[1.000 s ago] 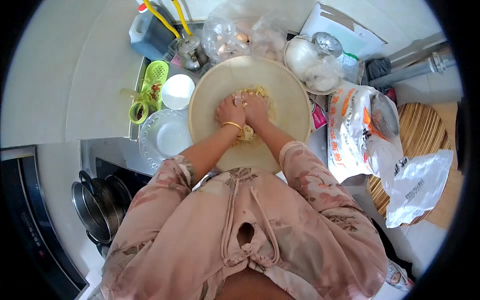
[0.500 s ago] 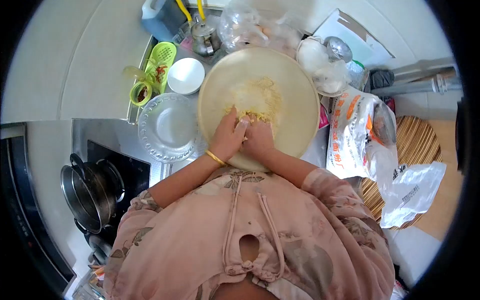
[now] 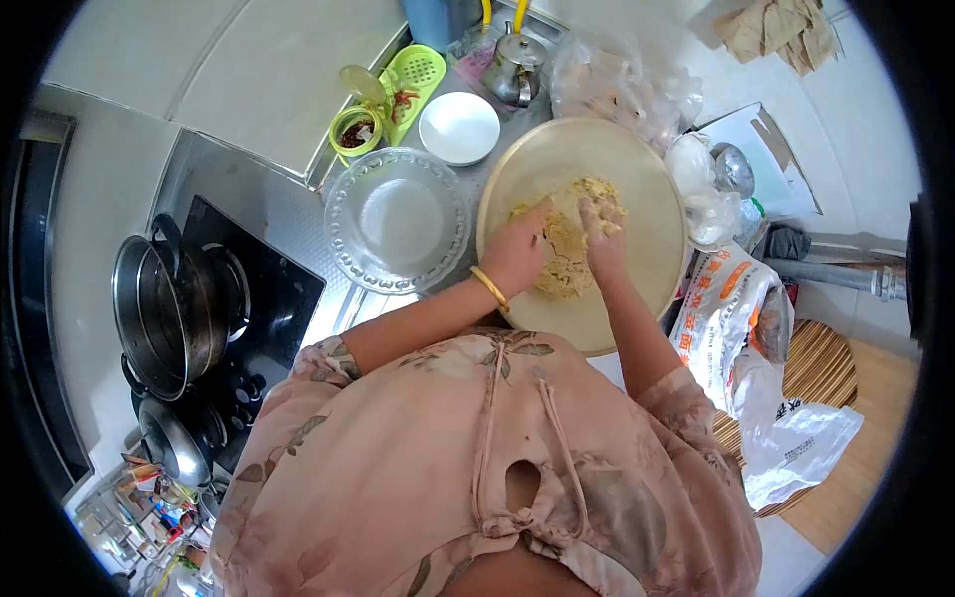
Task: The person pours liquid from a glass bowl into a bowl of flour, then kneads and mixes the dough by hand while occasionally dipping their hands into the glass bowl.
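Note:
Inside a wide cream basin lies a crumbly yellowish dough, with loose clumps toward the far side. My left hand rests against the dough's left edge, its fingers curled around some of it and partly hidden. A yellow bangle circles that wrist. On the right side of the dough, my right hand reaches over the far clumps with fingers extended and apart. Bits of dough stick to those fingers. The two hands are apart, with dough visible between them.
Left of the basin stand a clear scalloped dish, a white bowl and a green-rimmed jar. A metal pot is behind. Pans sit on the black stove. A printed plastic bag lies right.
My hands, together before, have separated; the right has moved farther into the basin. The crumbs now form a larger, more gathered mass. The camera view has shifted, so surroundings sit differently.

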A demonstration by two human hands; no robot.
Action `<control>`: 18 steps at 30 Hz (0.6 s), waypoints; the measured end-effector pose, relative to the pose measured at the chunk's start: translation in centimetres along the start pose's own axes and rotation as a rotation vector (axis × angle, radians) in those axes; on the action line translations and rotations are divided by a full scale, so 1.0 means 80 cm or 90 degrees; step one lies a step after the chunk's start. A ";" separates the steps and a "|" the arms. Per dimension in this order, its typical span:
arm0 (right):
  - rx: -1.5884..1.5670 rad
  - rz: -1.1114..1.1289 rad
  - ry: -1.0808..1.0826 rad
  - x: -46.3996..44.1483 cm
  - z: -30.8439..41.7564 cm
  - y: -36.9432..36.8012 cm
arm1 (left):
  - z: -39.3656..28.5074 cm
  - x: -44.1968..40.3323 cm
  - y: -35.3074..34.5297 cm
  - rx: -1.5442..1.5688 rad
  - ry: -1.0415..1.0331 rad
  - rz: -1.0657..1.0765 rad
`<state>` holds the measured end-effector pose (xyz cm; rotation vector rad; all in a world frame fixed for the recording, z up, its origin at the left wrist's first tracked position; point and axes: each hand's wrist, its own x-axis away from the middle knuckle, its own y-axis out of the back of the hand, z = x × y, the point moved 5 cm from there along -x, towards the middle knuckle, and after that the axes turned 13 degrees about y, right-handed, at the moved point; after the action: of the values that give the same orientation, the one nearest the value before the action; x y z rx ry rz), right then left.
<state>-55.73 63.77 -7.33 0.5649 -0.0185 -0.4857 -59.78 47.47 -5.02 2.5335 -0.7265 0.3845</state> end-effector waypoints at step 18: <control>0.186 0.170 0.094 0.034 0.073 0.040 | 0.029 0.027 0.087 0.579 0.193 0.209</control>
<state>-52.78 61.93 -0.99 0.8706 -0.0241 -0.1799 -61.55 40.18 -3.61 3.0214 -1.0035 1.4567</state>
